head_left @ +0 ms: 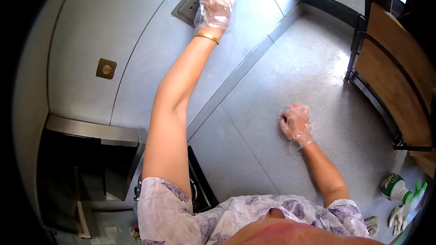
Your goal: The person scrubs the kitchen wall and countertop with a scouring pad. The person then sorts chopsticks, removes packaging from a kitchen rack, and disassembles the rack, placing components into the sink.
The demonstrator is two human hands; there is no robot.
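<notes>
My left hand, in a clear plastic glove with a gold bangle at the wrist, is raised against the grey wall outlet panel. Something dark and crumpled shows at its fingertips, too unclear to name. Lower down, my right hand, also in a clear plastic glove, is over the grey countertop with its fingers curled in. Whatever those fingers may hold is hidden.
A range hood is at the lower left, above a black stove edge. A wooden rack stands on the right. A green-labelled spray bottle and white gloves lie at the lower right.
</notes>
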